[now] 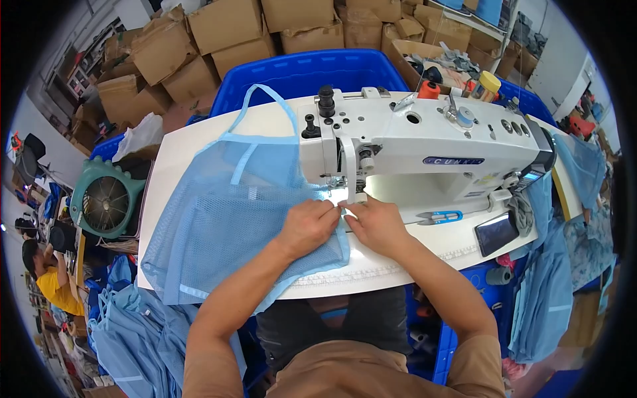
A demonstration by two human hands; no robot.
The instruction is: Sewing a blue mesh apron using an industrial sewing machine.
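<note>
A light blue mesh piece [219,212] with bound edges and a strap loop [267,87] is spread over the left of the white table, its right edge under the head of a white sewing machine [398,129]. Just in front of the lit needle area [340,187], my left hand [308,227] is closed on the mesh piece, knuckles up. My right hand [377,225] pinches the edge of the same piece, thumb and forefinger close to the left fingertips. The fingers partly hide the edge there.
Blue-handled thread snips [440,217] and a phone [497,233] lie right of my right hand. A printed ruler strip [371,270] runs along the table's front edge. A green fan [108,199] stands left; blue fabric piles [142,338] hang both sides. Another person [58,282] sits far left.
</note>
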